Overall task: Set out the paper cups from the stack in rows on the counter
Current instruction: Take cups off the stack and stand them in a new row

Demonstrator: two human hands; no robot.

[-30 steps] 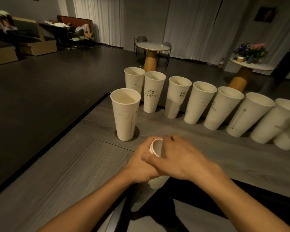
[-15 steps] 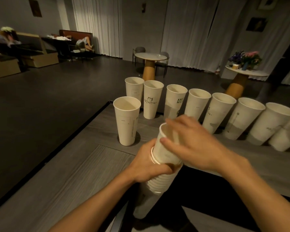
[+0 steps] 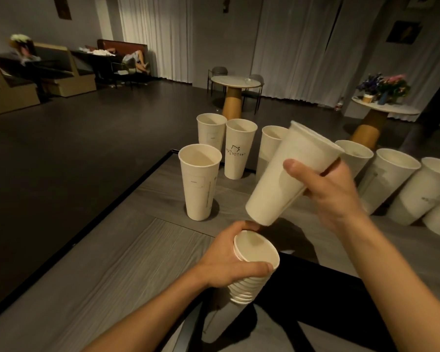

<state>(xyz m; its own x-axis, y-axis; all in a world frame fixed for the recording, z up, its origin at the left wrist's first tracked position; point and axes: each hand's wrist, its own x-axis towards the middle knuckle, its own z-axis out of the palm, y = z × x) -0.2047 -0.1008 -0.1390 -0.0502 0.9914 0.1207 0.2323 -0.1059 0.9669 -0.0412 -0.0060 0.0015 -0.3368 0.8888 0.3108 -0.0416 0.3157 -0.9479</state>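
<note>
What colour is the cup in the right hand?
The cup is plain off-white on its visible side, gripped by the right hand. Head view.

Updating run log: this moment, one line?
left hand: holds stack of white paper cups | right hand: holds single white paper cup, tilted, above stack | grey wooden counter: second row begun

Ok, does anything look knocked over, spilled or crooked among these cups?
Nothing stands out: the white paper cups on the grey wood counter stand mouth up, none toppled or crushed. The rightmost ones seem to lean, likely from the wide lens.
</note>
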